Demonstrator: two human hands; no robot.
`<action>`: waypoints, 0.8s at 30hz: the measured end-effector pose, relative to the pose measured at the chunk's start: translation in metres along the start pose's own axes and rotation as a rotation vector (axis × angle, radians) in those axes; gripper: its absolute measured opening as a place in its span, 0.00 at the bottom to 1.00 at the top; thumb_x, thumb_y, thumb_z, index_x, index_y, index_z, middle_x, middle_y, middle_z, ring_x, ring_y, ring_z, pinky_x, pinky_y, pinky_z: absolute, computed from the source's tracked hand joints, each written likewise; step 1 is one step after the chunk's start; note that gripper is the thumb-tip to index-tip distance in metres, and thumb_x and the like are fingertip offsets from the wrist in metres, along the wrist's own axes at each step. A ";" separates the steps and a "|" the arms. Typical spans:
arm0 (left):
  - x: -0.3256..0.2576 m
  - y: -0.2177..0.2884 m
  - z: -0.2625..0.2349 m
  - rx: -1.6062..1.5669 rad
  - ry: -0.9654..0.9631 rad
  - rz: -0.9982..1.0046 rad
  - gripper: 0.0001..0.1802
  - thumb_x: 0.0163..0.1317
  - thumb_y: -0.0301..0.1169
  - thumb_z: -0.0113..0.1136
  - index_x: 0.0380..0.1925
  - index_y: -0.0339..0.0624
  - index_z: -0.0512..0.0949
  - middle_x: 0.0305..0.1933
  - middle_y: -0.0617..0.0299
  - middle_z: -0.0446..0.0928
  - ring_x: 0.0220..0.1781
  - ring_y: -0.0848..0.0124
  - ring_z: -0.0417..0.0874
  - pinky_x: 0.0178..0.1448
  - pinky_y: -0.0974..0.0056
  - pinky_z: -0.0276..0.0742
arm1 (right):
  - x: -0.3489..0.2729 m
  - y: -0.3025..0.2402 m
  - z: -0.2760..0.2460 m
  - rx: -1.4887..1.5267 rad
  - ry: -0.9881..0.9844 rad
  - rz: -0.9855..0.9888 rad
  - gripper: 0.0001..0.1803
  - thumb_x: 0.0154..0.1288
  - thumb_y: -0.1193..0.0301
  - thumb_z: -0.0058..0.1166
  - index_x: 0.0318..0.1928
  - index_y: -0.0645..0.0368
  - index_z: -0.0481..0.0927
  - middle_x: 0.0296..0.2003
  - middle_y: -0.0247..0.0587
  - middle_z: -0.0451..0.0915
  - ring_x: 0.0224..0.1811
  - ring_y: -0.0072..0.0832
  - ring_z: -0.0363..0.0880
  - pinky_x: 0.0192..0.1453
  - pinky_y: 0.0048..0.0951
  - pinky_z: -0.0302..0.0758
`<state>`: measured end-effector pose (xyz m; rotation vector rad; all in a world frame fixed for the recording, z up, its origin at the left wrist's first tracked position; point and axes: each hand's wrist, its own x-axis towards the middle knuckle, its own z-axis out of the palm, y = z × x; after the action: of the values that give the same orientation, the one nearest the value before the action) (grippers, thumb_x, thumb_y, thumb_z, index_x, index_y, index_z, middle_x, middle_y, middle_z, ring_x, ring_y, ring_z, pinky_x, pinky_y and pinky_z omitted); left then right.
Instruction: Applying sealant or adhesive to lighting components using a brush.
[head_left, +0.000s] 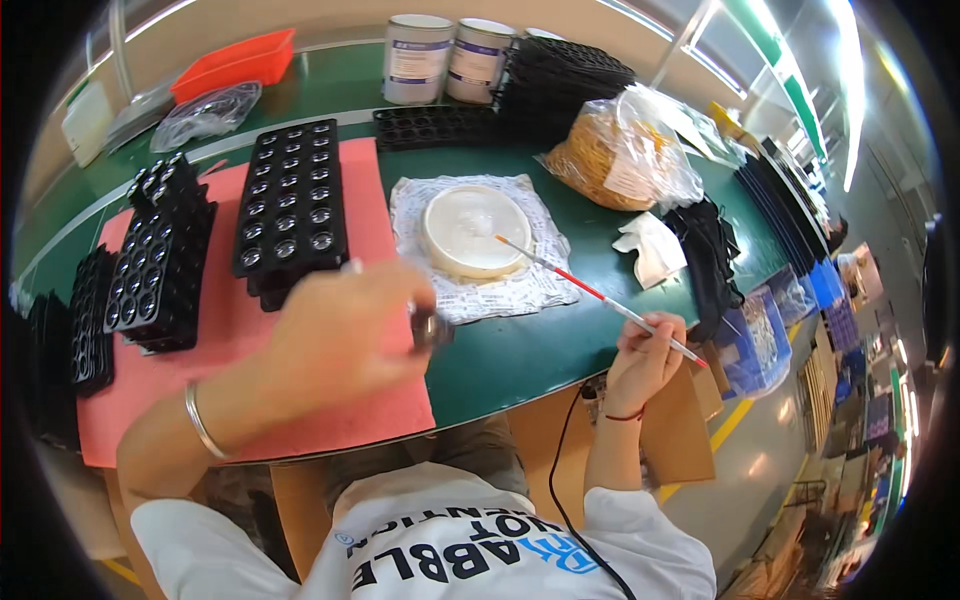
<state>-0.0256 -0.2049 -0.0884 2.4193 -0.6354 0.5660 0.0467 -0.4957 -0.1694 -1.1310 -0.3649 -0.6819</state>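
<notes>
My right hand (645, 365) is closed round a thin paintbrush (590, 288) with a red and silver handle. The orange brush tip reaches over a round white dish (470, 225) holding something pale and wet-looking. Under the dish lies a crumpled printed cloth (548, 245). Over the pink mat's right side, my left hand (350, 320) is blurred by motion, its fingers closed on a small dark, shiny round part (430, 328). Beyond that hand stands a stack of black trays (290, 200) with shiny round parts in its pockets.
More black trays (160, 265) stand on the pink mat (370, 205) at the left. Toward the back are an orange basket (235, 65), white cans (417, 60) and stacked black trays (560, 85). A bag of yellowish bits (615, 155), white tissue (652, 250) and black cloth (708, 260) lie right.
</notes>
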 end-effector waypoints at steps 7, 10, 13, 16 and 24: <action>-0.019 -0.004 0.010 -0.299 -0.212 -0.393 0.15 0.43 0.29 0.62 0.34 0.40 0.74 0.23 0.63 0.73 0.18 0.76 0.67 0.23 0.71 0.65 | 0.005 -0.014 0.013 -0.389 -0.165 -0.209 0.14 0.67 0.65 0.39 0.30 0.62 0.70 0.23 0.35 0.71 0.24 0.21 0.68 0.28 0.21 0.66; -0.020 -0.008 0.015 -0.368 -0.163 -0.373 0.16 0.43 0.29 0.62 0.35 0.38 0.75 0.20 0.65 0.71 0.16 0.78 0.63 0.22 0.72 0.62 | 0.010 -0.023 0.022 -0.498 -0.199 -0.328 0.12 0.65 0.68 0.41 0.31 0.65 0.72 0.22 0.37 0.73 0.23 0.21 0.69 0.29 0.19 0.63; -0.019 -0.012 0.013 -0.414 -0.156 -0.441 0.16 0.44 0.30 0.62 0.36 0.37 0.75 0.20 0.65 0.71 0.16 0.81 0.62 0.22 0.73 0.61 | 0.012 -0.023 0.029 -0.541 -0.230 -0.274 0.13 0.66 0.68 0.41 0.31 0.65 0.73 0.22 0.37 0.73 0.23 0.20 0.69 0.30 0.18 0.63; -0.022 -0.017 0.016 -0.488 -0.116 -0.494 0.16 0.45 0.30 0.62 0.37 0.37 0.75 0.19 0.67 0.70 0.18 0.83 0.61 0.21 0.74 0.60 | 0.014 -0.026 0.034 -0.548 -0.274 -0.238 0.14 0.66 0.68 0.40 0.30 0.65 0.73 0.22 0.36 0.73 0.23 0.19 0.69 0.29 0.18 0.62; -0.024 -0.026 0.021 -0.781 -0.022 -0.542 0.15 0.52 0.30 0.59 0.37 0.33 0.74 0.27 0.67 0.75 0.20 0.86 0.65 0.19 0.77 0.62 | 0.020 -0.025 0.026 -0.314 -0.122 -0.067 0.17 0.67 0.65 0.38 0.24 0.62 0.71 0.21 0.36 0.70 0.21 0.21 0.68 0.27 0.21 0.62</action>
<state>-0.0255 -0.1914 -0.1271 1.7326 -0.1316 0.0345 0.0468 -0.4847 -0.1301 -1.4682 -0.4100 -0.7478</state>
